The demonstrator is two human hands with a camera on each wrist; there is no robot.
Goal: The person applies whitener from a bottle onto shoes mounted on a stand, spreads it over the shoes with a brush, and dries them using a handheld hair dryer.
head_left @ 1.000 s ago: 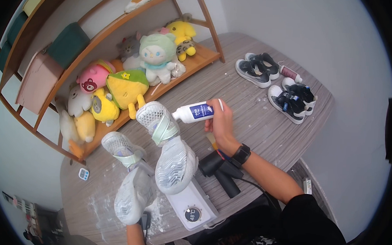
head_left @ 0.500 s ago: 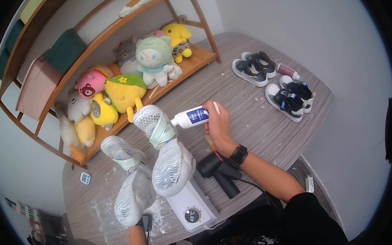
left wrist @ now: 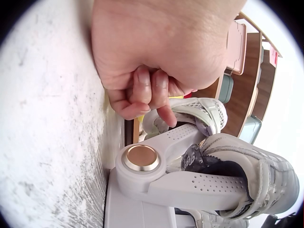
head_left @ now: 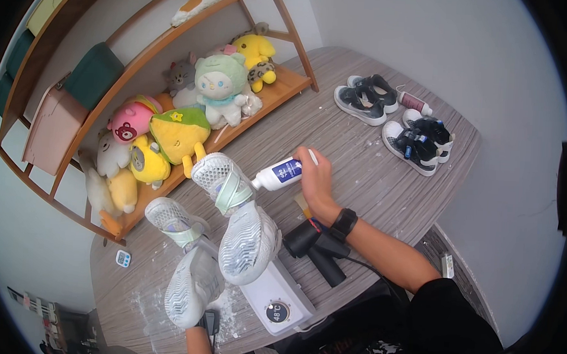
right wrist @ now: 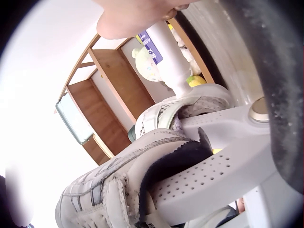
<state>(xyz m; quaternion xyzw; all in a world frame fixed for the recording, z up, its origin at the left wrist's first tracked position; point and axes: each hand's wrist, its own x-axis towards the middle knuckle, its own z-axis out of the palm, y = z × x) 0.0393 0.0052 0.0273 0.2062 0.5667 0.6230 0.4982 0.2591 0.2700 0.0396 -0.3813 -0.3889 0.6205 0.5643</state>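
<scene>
Gripping a white bottle [head_left: 278,174] with a blue label, the right hand [head_left: 315,179] has its fingers curled round the bottle's base end; nozzle points left at the toe of the upper white sneaker [head_left: 222,177] and nearly touches it. In the right wrist view the bottle [right wrist: 164,54] angles down onto that shoe's mesh. The sneaker sits sole-out on an arm of a white shoe dryer [head_left: 276,298], which stands on the grey wood-grain table [head_left: 361,162]. A second white sneaker [head_left: 247,242] hangs on a nearer arm, a third [head_left: 173,219] to the left.

Left hand [left wrist: 142,71] — fingers curled into a loose fist, nothing visibly held, resting against the powder-dusted tabletop just beside the dryer's hub with its gold button [left wrist: 140,157]. From the head camera a fourth sneaker [head_left: 191,287] covers that hand.

Black hair dryer [head_left: 315,243] lies on the table by the right wrist, which wears a black watch [head_left: 344,224]. Two pairs of dark small shoes [head_left: 395,119] sit at the table's far end, a small pink bottle [head_left: 415,102] among them. Plush toys [head_left: 184,120] line the wooden shelf — a small timer [head_left: 123,258] lies below it.
</scene>
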